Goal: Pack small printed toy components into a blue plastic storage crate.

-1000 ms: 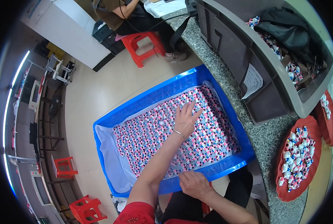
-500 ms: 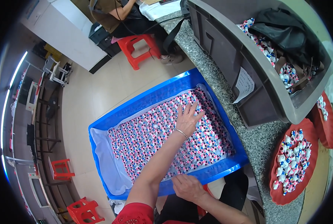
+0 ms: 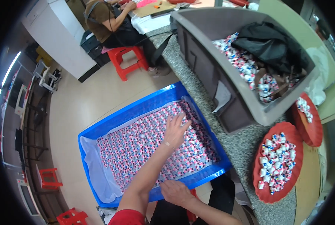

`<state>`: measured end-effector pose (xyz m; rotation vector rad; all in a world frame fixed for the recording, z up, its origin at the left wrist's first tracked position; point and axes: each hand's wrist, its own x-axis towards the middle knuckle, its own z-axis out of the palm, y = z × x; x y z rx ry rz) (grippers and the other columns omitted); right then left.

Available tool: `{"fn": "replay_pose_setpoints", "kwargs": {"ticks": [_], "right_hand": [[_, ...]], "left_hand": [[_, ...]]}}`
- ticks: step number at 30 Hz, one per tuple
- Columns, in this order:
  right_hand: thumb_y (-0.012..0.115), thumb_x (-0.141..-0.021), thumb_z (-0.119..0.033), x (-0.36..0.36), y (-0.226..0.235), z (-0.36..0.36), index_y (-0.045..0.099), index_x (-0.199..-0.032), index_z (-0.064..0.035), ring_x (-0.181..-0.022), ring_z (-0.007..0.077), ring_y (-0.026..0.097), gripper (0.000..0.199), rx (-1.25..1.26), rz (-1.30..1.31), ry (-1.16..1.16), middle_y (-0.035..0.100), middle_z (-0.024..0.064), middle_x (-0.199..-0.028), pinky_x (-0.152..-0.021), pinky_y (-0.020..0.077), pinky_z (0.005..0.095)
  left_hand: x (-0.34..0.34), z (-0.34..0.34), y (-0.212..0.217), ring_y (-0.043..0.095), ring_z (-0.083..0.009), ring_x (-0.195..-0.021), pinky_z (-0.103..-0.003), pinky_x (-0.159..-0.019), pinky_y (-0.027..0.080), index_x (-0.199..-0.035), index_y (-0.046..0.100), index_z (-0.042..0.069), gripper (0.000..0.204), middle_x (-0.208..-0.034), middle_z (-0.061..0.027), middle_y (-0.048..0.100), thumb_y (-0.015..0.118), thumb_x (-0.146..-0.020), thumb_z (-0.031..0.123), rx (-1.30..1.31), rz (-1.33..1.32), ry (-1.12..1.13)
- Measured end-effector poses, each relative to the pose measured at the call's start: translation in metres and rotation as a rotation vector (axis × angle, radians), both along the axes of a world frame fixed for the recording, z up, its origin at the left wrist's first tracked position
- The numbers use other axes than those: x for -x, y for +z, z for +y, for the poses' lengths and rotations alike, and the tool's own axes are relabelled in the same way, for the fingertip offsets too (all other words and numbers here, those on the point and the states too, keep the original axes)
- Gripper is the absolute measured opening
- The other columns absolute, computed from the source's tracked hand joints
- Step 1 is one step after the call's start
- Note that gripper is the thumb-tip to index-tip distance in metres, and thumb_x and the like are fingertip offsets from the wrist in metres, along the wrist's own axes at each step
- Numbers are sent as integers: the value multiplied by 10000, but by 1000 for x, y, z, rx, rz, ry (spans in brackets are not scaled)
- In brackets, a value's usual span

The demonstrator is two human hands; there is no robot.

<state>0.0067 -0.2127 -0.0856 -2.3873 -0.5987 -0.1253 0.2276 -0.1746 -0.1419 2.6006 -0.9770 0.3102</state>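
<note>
A blue plastic tray (image 3: 85, 165), lined with a white sheet (image 3: 101, 183), holds many small pink, white and blue figurines (image 3: 133, 146) packed close in rows. My left hand (image 3: 176, 131) lies over the figurines in the right half, fingers spread and the tips touching them. No figurine shows lifted in it. At the tray's near edge my right hand (image 3: 175, 192) is closed, with its fingers curled in by the rim. What those fingers hold, if anything, is hidden. Some figurines are covered by my left hand and forearm.
A granite counter (image 3: 233, 150) runs along the right. On it stand a big grey bin (image 3: 201, 71) with loose figurines and a black bag (image 3: 272, 43), and red scalloped plates (image 3: 259, 187) of figurines. Beyond, a person (image 3: 103, 22) sits on a red stool (image 3: 128, 63).
The whole view has shifted, so the tray, bin and plates appear farther left. Relative to the tray, my left hand stays over the right half, and my right hand keeps by the near rim.
</note>
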Motion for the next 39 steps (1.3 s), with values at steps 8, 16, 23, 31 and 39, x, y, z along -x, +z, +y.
{"fn": "replay_pose_setpoints", "kwargs": {"ticks": [8,16,23,31,39], "right_hand": [[610,-821,-148,-3,3,-7,608,-832,-67,-675,278,616,82,-83,20,-42,568,95,-727,-585,509,403],[621,-825,-232,-9,5,-4,690,-871,-49,-742,337,666,200,1,75,-141,684,145,-835,-670,525,425],[624,-803,-147,-3,18,19,652,-797,-38,-680,334,627,113,106,-7,-72,632,141,-753,-605,488,434],[618,-817,-136,-7,21,14,648,-812,-36,-647,314,612,104,160,78,-108,623,120,-743,-580,473,415],[614,-806,-124,-12,25,17,646,-815,-32,-659,325,601,98,202,140,-99,602,131,-738,-574,466,415]], "left_hand": [[102,92,32,546,-394,-1081,-453,-946,460,-1109,630,62,303,-1196,-223,540,556,-819,10,251,152,-11],[199,212,33,574,-376,-1003,-452,-900,475,-1095,628,16,310,-1073,-195,605,553,-794,25,195,374,183],[192,324,13,556,-391,-1111,-445,-987,435,-1178,568,-37,415,-1176,-257,586,494,-770,-34,253,300,733],[120,350,-3,465,-431,-1237,-458,-1046,388,-1355,413,-17,584,-1339,-298,475,520,-781,6,517,745,1266],[123,341,-30,405,-431,-1293,-437,-1096,343,-1403,350,-9,650,-1393,-301,415,515,-774,-14,467,493,1183]]}}
